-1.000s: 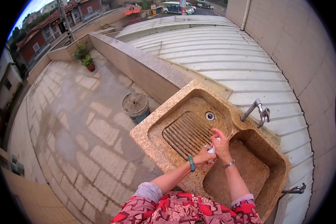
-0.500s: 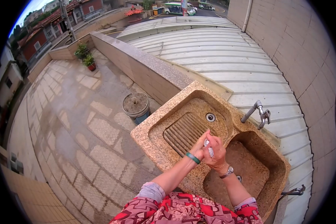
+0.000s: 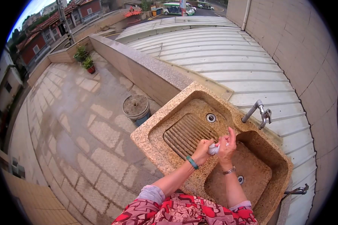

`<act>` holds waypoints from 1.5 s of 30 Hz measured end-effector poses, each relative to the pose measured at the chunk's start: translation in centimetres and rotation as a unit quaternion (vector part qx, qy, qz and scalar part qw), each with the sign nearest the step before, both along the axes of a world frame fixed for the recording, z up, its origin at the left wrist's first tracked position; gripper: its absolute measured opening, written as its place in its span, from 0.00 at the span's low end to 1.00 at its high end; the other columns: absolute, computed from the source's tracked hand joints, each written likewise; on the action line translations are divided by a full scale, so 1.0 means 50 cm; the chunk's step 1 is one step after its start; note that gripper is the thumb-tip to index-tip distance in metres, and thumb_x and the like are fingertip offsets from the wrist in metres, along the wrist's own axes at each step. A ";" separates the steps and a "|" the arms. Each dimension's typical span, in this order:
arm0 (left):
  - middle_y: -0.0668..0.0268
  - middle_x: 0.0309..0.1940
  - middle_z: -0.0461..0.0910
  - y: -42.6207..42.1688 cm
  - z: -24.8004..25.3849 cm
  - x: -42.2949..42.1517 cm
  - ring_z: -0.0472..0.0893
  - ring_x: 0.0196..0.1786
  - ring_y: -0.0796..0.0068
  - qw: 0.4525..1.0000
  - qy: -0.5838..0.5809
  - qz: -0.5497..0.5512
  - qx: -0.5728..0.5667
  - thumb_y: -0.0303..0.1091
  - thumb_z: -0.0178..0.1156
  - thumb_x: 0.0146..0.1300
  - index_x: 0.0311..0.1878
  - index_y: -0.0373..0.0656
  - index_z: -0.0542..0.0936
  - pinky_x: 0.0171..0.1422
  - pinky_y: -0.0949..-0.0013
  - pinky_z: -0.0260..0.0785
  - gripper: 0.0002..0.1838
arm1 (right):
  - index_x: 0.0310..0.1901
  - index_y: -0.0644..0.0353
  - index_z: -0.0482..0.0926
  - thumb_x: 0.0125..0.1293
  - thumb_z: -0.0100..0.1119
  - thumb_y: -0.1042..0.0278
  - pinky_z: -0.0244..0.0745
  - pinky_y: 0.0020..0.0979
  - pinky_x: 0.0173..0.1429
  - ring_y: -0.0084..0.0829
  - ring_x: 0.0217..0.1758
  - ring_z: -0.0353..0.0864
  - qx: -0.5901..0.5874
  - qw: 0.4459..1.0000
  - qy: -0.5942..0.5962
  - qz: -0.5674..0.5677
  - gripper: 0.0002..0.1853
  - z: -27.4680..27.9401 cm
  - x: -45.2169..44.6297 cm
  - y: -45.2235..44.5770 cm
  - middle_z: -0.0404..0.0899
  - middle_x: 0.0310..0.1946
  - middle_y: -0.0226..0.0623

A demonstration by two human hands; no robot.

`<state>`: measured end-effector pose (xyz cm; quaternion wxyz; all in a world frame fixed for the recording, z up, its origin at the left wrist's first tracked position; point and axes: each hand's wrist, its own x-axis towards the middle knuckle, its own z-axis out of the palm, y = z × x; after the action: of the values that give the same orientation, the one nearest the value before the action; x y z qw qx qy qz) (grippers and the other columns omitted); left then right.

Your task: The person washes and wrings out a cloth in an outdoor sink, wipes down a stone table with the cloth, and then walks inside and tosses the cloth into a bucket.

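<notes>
The cloth (image 3: 213, 149) is white, the bangle (image 3: 192, 162) green

The left hand (image 3: 201, 152) and right hand (image 3: 226, 153) grip a bunched white cloth (image 3: 213, 149) between them. A ridged washboard (image 3: 186, 131) slopes just beyond the left hand; a tap (image 3: 266, 117) stands beyond the right hand, to its right.

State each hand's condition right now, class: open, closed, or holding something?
Left hand: closed, holding the bunched white cloth.
Right hand: closed on the same cloth.
</notes>
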<state>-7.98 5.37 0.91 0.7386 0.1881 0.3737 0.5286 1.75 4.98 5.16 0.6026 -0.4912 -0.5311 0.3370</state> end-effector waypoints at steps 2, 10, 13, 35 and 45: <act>0.65 0.37 0.74 -0.011 -0.003 -0.028 0.74 0.41 0.73 0.958 -0.194 -0.179 -0.117 0.54 0.46 0.64 0.39 0.44 0.70 0.46 0.64 0.70 0.20 | 0.58 0.64 0.63 0.57 0.49 0.79 0.70 0.26 0.28 0.25 0.23 0.72 0.068 0.987 -0.145 0.028 0.24 0.020 0.008 -0.003 0.73 0.27 0.37; 0.68 0.36 0.75 0.002 -0.029 -0.020 0.74 0.43 0.74 0.834 -0.485 -0.224 -0.140 0.50 0.51 0.64 0.39 0.42 0.74 0.46 0.71 0.70 0.19 | 0.58 0.64 0.64 0.54 0.50 0.82 0.72 0.32 0.29 0.37 0.26 0.74 0.327 0.819 -0.411 0.230 0.26 0.082 -0.014 -0.015 0.73 0.30 0.45; 0.63 0.34 0.76 0.029 0.010 0.002 0.76 0.36 0.75 0.941 -0.321 -0.072 -0.079 0.34 0.54 0.62 0.39 0.41 0.73 0.38 0.74 0.71 0.07 | 0.59 0.65 0.61 0.57 0.49 0.81 0.72 0.28 0.31 0.29 0.24 0.72 0.241 0.916 -0.304 0.099 0.25 0.063 -0.015 0.007 0.72 0.29 0.42; 0.60 0.23 0.62 0.001 0.147 0.011 0.68 0.29 0.61 0.642 0.482 0.101 0.587 0.26 0.56 0.42 0.21 0.41 0.66 0.32 0.63 0.62 0.07 | 0.62 0.46 0.64 0.64 0.53 0.58 0.68 0.28 0.53 0.25 0.47 0.72 -0.384 0.829 0.372 0.167 0.24 -0.089 0.075 0.004 0.76 0.40 0.39; 0.65 0.26 0.65 -0.027 0.126 -0.005 0.68 0.33 0.65 0.538 0.445 -0.018 0.715 0.33 0.56 0.37 0.22 0.43 0.69 0.36 0.64 0.61 0.08 | 0.57 0.51 0.66 0.64 0.51 0.59 0.69 0.28 0.52 0.25 0.46 0.73 -0.313 0.854 0.375 0.178 0.20 -0.096 0.057 0.033 0.76 0.40 0.37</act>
<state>-8.25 4.03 7.19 0.1059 0.8718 0.1484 0.4546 4.59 6.65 0.37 0.5003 -0.3871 -0.2095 0.7456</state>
